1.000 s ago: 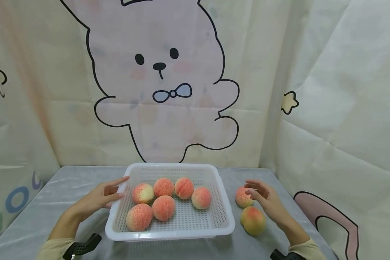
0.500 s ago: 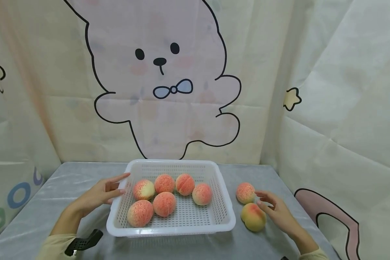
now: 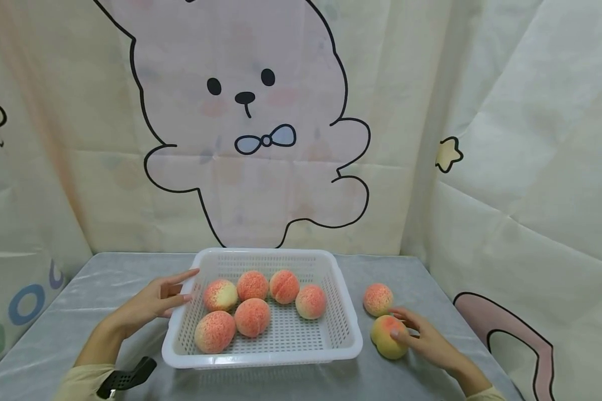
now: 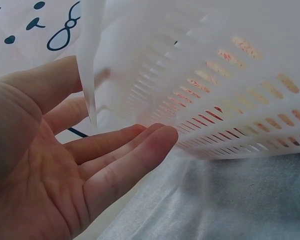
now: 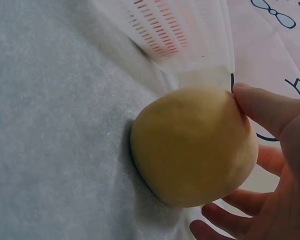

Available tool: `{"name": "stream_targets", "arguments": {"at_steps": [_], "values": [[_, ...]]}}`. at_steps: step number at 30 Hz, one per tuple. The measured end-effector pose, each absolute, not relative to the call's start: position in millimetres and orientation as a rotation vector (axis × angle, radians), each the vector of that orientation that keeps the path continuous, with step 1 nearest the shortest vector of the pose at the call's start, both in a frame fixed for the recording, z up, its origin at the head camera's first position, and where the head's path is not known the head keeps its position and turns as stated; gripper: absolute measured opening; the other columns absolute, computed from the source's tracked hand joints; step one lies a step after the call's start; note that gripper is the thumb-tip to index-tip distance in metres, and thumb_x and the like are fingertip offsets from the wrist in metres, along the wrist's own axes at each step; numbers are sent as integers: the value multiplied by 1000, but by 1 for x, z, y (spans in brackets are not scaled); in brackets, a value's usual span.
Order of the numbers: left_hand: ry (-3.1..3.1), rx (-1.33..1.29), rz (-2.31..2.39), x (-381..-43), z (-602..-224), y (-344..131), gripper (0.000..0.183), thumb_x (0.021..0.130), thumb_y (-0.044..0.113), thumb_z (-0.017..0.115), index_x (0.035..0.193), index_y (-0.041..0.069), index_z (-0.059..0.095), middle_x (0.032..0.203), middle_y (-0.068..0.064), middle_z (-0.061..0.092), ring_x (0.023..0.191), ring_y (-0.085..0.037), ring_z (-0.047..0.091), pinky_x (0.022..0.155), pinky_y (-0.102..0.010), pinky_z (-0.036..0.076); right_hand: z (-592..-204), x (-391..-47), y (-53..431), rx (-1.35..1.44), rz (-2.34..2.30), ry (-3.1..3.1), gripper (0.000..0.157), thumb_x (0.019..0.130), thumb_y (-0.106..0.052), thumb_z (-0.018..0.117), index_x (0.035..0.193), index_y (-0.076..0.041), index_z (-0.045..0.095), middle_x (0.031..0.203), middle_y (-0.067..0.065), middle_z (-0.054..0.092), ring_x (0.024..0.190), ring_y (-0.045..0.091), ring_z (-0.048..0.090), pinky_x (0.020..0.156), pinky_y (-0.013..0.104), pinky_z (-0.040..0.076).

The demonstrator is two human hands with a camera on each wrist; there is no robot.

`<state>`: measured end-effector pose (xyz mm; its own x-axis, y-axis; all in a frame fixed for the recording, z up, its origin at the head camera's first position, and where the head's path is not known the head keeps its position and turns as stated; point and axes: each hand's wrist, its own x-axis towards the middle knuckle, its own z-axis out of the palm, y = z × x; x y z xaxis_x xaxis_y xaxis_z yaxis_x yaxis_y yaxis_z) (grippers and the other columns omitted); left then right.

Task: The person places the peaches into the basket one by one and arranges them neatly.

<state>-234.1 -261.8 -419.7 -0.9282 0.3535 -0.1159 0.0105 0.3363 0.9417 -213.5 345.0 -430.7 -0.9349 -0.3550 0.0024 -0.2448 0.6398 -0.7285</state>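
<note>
A white perforated plastic basket [image 3: 281, 356] stands on the table with several pink-and-yellow peaches [image 3: 252, 317] inside. My left hand [image 3: 155, 298] holds its left rim, thumb and index finger over the edge; in the left wrist view, the other fingers of the left hand [image 4: 90, 165] lie under the rim beside the slotted wall. To the right of the basket, my right hand [image 3: 423, 340] grips a smoother yellow peach [image 3: 387, 344] with a red blush. In the right wrist view the thumb touches that peach [image 5: 190, 150] while the fingers lie along its far side, partly hidden.
Just behind the gripped peach, another speckled pink peach [image 3: 378, 299] rests on the grey cloth-covered table [image 3: 130, 273]. A curtain [image 3: 381, 211] with a cartoon bear hangs at the table's back edge, and more curtain closes off both sides.
My right hand has come toward me from the rear speckled peach to the yellow one and taken hold of it. My left hand has kept its place on the rim.
</note>
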Motion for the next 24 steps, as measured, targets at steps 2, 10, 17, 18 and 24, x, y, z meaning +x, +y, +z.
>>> {"name": "stream_targets", "arguments": {"at_steps": [2,10,17,18,24], "values": [[2305,323,1620,-234,-420,-261,75,102,29,61,163,14,20,156,-32,38,121,-28,63,88,-46,59,-431,-215,346,-497,-1174,2675,54,102,-22,59,149,0,44,148,31,48,130,48,51,89,29,50],[2339,304,1590,-234,-421,-262,75,101,31,62,162,14,22,158,-33,35,125,-32,60,87,-48,59,-435,-220,356,-597,-1219,2473,64,99,-16,63,156,-5,36,157,30,36,128,13,51,93,28,48],[2351,279,1580,-233,-422,-260,75,100,32,62,162,15,23,161,-31,30,133,-40,54,88,-53,58,-439,-223,363,-612,-1293,2313,71,99,-11,62,159,-3,26,157,33,30,120,-2,55,93,20,47],[2350,282,1579,-234,-422,-260,75,100,32,62,162,15,23,161,-31,30,133,-40,54,88,-52,58,-439,-224,364,-614,-1301,2301,70,99,-10,62,159,-3,26,156,33,32,119,0,56,93,20,47],[2360,280,1570,-233,-421,-261,75,100,32,62,162,15,23,159,-32,34,129,-35,57,88,-50,59,-442,-229,366,-612,-1324,2299,68,98,-8,62,158,-4,30,150,24,44,116,6,59,93,20,47]]}}
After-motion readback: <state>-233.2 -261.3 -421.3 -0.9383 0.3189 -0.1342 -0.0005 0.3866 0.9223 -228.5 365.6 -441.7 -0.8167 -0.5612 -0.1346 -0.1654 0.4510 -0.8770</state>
